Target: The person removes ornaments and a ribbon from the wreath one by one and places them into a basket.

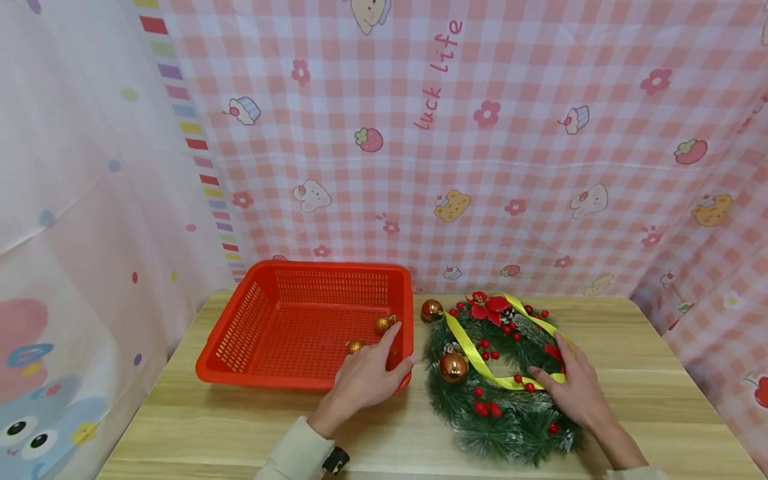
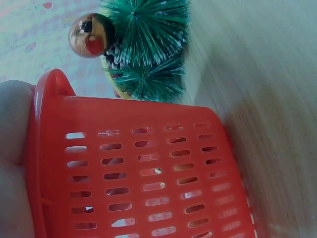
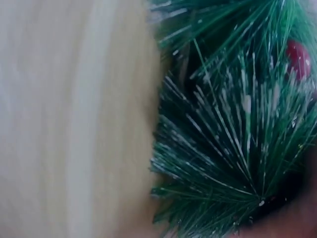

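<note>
My left hand (image 1: 369,377) reaches over the front right rim of a red plastic basket (image 1: 240,373), index finger straight and thumb spread apart. Its index fingertip is right by a small gold bauble (image 1: 384,325) inside; a second gold bauble (image 1: 354,347) lies near the knuckles. The other fingers are partly hidden. At the right, my right hand (image 1: 576,387) grips the side of a green Christmas wreath (image 1: 498,427), thumb toward its centre hole. A yellow ribbon (image 1: 474,357), red berries and a red poinsettia (image 1: 487,307) decorate it. Green needles (image 3: 233,134) fill much of the right wrist view.
Two shiny copper-coloured baubles, one at the back (image 1: 431,311) and one nearer (image 1: 453,367), sit on the wreath's left side. Basket and wreath stand side by side on a wooden table (image 1: 648,380). A pink checked cloth (image 1: 510,167) hangs behind it.
</note>
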{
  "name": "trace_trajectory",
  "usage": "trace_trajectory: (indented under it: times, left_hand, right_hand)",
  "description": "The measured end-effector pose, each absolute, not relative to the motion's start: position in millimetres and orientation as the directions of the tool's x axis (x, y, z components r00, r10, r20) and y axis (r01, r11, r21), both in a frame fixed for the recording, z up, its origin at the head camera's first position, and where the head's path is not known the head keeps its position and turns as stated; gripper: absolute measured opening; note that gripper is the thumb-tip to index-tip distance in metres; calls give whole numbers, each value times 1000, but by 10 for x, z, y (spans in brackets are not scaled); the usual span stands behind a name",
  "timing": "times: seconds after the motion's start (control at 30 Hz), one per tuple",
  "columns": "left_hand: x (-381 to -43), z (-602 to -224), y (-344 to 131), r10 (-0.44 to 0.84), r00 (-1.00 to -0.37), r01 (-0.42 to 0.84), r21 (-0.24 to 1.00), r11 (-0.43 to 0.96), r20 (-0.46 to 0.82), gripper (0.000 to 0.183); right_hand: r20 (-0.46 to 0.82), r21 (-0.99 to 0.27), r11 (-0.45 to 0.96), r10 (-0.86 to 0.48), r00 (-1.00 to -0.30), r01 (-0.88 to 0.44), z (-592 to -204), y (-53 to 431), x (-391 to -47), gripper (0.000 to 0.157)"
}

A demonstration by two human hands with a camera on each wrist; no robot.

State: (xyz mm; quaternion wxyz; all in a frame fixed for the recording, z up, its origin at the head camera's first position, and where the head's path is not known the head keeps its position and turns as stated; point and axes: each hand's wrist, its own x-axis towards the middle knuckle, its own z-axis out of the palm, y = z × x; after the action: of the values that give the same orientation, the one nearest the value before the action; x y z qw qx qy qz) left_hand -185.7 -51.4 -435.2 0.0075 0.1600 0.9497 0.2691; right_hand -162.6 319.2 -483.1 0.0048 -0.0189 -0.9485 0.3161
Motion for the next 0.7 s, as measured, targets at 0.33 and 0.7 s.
trace_trajectory:
  times: [0.33, 0.7]
  left_hand:
    - [-1851, -4326, -467, 262, -955, 294, 581, 759, 142, 63]
    - [-1724, -4211, -16, 347, -858, 510, 712, 483, 380, 39]
  right_hand:
    - [41, -603, 797, 2, -999, -23, -4833, 3253, -1654, 95]
    - [49, -589, 808, 4, -999, -25, -4843, 3230, -1647, 92]
